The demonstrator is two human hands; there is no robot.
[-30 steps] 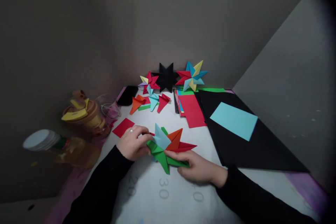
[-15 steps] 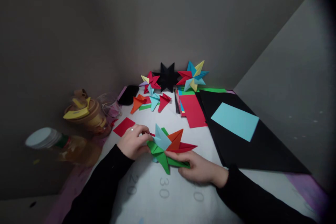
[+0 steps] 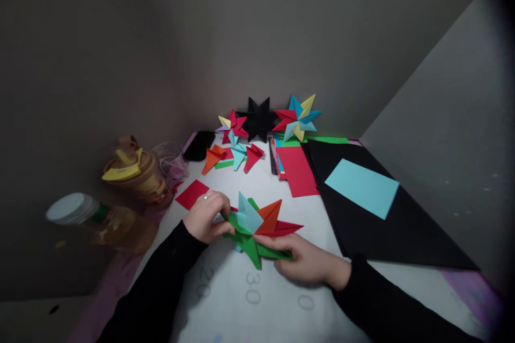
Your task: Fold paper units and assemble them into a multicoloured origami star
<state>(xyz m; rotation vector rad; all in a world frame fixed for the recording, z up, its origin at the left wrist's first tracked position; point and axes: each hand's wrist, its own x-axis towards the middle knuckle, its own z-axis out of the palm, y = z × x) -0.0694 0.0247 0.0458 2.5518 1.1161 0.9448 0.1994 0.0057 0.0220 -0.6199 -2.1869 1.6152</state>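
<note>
Both hands hold a folded paper star (image 3: 250,222) with green, light blue, orange and red points, just above the white mat. My left hand (image 3: 209,216), a ring on one finger, pinches a green flap at the star's left side. From the lower right, my right hand (image 3: 302,258) grips the star, its index finger pressed near the centre and its thumb beneath a green point. Part of the star's underside and some left points are hidden. A red paper square (image 3: 191,194) lies just beyond my left hand.
Finished paper stars, including a black one (image 3: 259,119), lean on the back wall. Before them lie small folded pieces, one a red piece (image 3: 253,157). Black sheets (image 3: 406,236) carry a light blue sheet (image 3: 362,187) at right. A jar (image 3: 116,229) and a lidded cup (image 3: 142,177) stand left.
My left hand has shifted its hold at the star's left side, and the green flap there now stands opened out between its fingers. My right hand keeps its grip. The view moved slightly.
</note>
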